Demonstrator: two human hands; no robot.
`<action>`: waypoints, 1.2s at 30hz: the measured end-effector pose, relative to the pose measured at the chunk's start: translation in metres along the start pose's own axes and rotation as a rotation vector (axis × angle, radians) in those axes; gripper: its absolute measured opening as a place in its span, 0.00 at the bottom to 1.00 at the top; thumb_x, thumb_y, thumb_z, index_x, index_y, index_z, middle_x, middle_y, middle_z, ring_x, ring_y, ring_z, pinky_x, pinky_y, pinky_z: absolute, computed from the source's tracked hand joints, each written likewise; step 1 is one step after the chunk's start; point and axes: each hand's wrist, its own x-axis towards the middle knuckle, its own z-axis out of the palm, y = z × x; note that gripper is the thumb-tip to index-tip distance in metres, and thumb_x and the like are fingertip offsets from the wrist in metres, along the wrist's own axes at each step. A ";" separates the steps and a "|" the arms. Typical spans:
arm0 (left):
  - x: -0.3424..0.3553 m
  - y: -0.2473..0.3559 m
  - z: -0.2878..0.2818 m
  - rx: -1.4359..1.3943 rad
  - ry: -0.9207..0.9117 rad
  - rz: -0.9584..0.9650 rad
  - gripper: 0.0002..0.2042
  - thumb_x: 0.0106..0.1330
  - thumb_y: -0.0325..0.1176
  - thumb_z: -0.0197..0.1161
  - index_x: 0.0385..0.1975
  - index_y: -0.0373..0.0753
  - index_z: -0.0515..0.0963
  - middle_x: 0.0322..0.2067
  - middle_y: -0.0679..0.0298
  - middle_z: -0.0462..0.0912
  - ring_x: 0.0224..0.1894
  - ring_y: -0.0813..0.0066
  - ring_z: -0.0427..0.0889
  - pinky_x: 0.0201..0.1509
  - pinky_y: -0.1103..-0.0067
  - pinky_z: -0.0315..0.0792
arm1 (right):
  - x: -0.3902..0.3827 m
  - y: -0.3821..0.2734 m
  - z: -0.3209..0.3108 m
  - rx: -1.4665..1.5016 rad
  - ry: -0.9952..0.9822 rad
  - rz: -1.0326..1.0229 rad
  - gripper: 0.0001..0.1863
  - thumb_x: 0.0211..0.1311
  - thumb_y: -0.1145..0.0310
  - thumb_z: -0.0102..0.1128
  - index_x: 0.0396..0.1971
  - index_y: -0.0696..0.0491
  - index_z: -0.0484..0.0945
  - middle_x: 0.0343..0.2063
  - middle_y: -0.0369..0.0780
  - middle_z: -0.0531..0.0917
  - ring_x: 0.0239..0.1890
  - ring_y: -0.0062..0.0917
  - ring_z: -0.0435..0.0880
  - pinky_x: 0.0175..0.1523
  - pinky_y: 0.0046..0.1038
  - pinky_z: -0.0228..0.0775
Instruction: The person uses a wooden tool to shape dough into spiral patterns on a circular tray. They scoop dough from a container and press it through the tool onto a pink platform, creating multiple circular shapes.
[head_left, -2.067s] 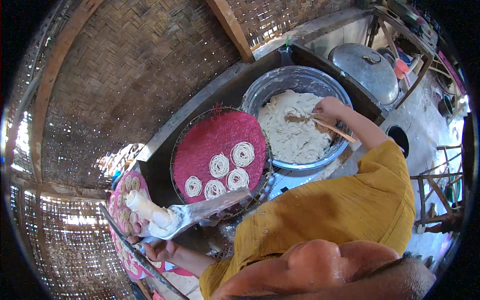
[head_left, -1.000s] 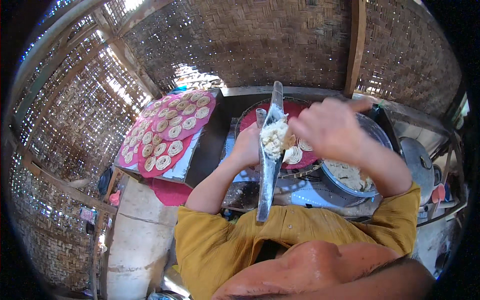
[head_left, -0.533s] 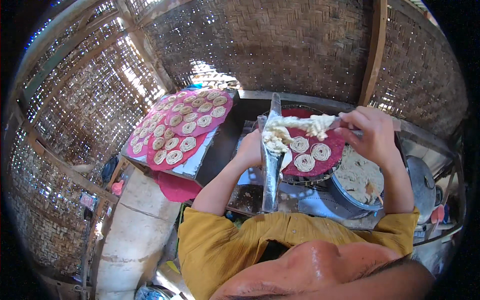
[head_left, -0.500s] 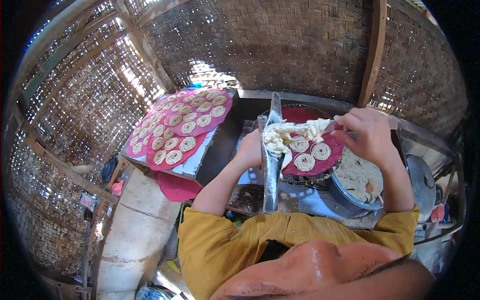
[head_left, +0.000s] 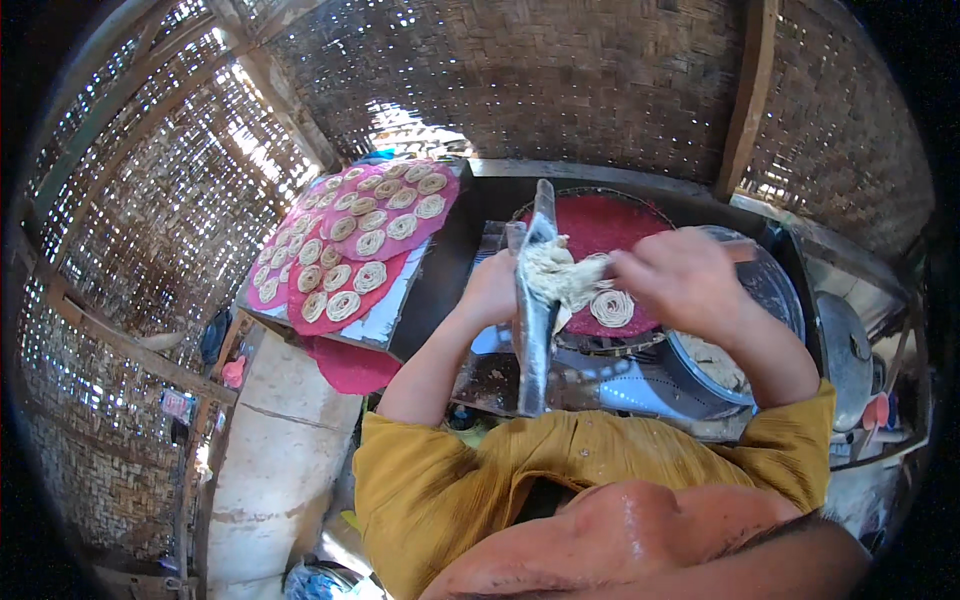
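Note:
My left hand point(head_left: 490, 290) is wrapped round the side of a long, narrow dough press point(head_left: 536, 345) with a worn grey metal face, held up in front of me. Pale, sticky dough point(head_left: 548, 272) is heaped over the opening in its middle. My right hand point(head_left: 685, 280), smeared by motion, grips a spatula whose pinkish handle point(head_left: 741, 250) sticks out behind the fist. Its blade end is against the dough and mostly hidden. Beneath, coiled dough rounds point(head_left: 612, 308) lie on a red sheet point(head_left: 610, 225) over a round woven tray.
A basin of dough point(head_left: 708, 365) stands at the right under my forearm. On the left, a box-like stand bears pink and red sheets point(head_left: 380, 285) with several dough coils. A metal pot point(head_left: 843, 340) sits far right. Woven walls point(head_left: 590, 90) enclose the back and left.
My right hand has moved left and slightly down, bringing the spatula's dough against the press. The dough strip that stretched between them is now bunched at the opening. My left hand keeps its hold.

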 end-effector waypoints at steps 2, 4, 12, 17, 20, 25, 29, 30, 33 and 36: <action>-0.005 -0.011 -0.013 -0.216 0.037 -0.001 0.15 0.44 0.36 0.61 0.34 0.41 0.76 0.30 0.54 0.78 0.35 0.58 0.77 0.40 0.72 0.70 | -0.005 0.012 -0.015 0.098 0.139 0.139 0.09 0.35 0.67 0.63 0.21 0.49 0.74 0.14 0.33 0.71 0.18 0.25 0.73 0.22 0.26 0.63; -0.007 -0.038 -0.006 -0.806 0.065 -0.151 0.15 0.44 0.36 0.62 0.34 0.41 0.76 0.32 0.55 0.78 0.36 0.59 0.77 0.40 0.74 0.70 | -0.014 0.021 -0.012 0.235 0.163 0.359 0.10 0.36 0.67 0.66 0.21 0.50 0.75 0.15 0.35 0.74 0.19 0.26 0.75 0.23 0.25 0.64; 0.019 -0.051 -0.017 -0.797 0.028 -0.144 0.15 0.45 0.36 0.61 0.34 0.40 0.75 0.33 0.55 0.78 0.37 0.60 0.77 0.41 0.75 0.69 | -0.020 -0.002 0.070 0.498 0.233 0.481 0.11 0.39 0.66 0.65 0.22 0.55 0.75 0.17 0.39 0.76 0.19 0.29 0.76 0.24 0.25 0.65; -0.011 -0.044 -0.021 -0.328 0.168 -0.156 0.15 0.46 0.36 0.61 0.35 0.39 0.75 0.33 0.56 0.78 0.38 0.60 0.77 0.42 0.75 0.69 | -0.011 0.006 0.049 0.505 0.102 0.374 0.12 0.41 0.64 0.64 0.24 0.54 0.74 0.18 0.39 0.76 0.23 0.31 0.77 0.26 0.27 0.66; -0.015 -0.022 -0.035 -0.266 0.196 -0.178 0.15 0.46 0.38 0.61 0.34 0.41 0.75 0.34 0.56 0.77 0.37 0.59 0.76 0.41 0.74 0.69 | -0.007 0.031 0.035 0.363 0.033 0.254 0.11 0.44 0.64 0.61 0.27 0.53 0.73 0.19 0.39 0.75 0.23 0.33 0.76 0.27 0.30 0.67; -0.018 -0.001 -0.036 0.125 0.237 -0.141 0.15 0.44 0.41 0.60 0.33 0.44 0.76 0.35 0.56 0.74 0.36 0.58 0.75 0.39 0.70 0.69 | 0.028 0.037 0.007 0.304 -0.236 0.140 0.11 0.51 0.61 0.54 0.20 0.53 0.69 0.16 0.42 0.75 0.23 0.36 0.76 0.26 0.35 0.65; -0.015 0.011 -0.029 0.146 0.259 -0.122 0.14 0.44 0.40 0.61 0.32 0.45 0.77 0.35 0.58 0.74 0.35 0.60 0.75 0.38 0.71 0.70 | 0.057 0.023 0.001 0.271 -0.436 0.092 0.11 0.53 0.61 0.51 0.22 0.55 0.70 0.15 0.44 0.75 0.23 0.40 0.76 0.27 0.38 0.65; -0.014 0.011 -0.028 0.166 0.264 -0.108 0.14 0.44 0.40 0.61 0.32 0.45 0.77 0.35 0.58 0.74 0.35 0.60 0.76 0.38 0.71 0.70 | 0.061 0.017 0.001 0.271 -0.435 0.099 0.11 0.53 0.61 0.51 0.22 0.55 0.70 0.15 0.44 0.75 0.23 0.40 0.76 0.27 0.38 0.65; -0.010 0.017 -0.028 0.077 0.280 -0.127 0.15 0.45 0.41 0.61 0.33 0.45 0.77 0.34 0.58 0.74 0.34 0.60 0.76 0.38 0.71 0.70 | 0.066 0.000 0.010 0.301 -0.396 0.142 0.08 0.49 0.67 0.50 0.21 0.57 0.70 0.15 0.44 0.75 0.23 0.38 0.76 0.27 0.37 0.66; -0.009 0.012 -0.032 0.004 0.236 -0.154 0.15 0.45 0.42 0.60 0.34 0.45 0.76 0.33 0.57 0.75 0.34 0.59 0.76 0.38 0.71 0.70 | 0.063 -0.016 0.030 0.078 -0.160 -0.031 0.07 0.46 0.66 0.50 0.21 0.54 0.69 0.17 0.40 0.74 0.23 0.31 0.76 0.26 0.32 0.65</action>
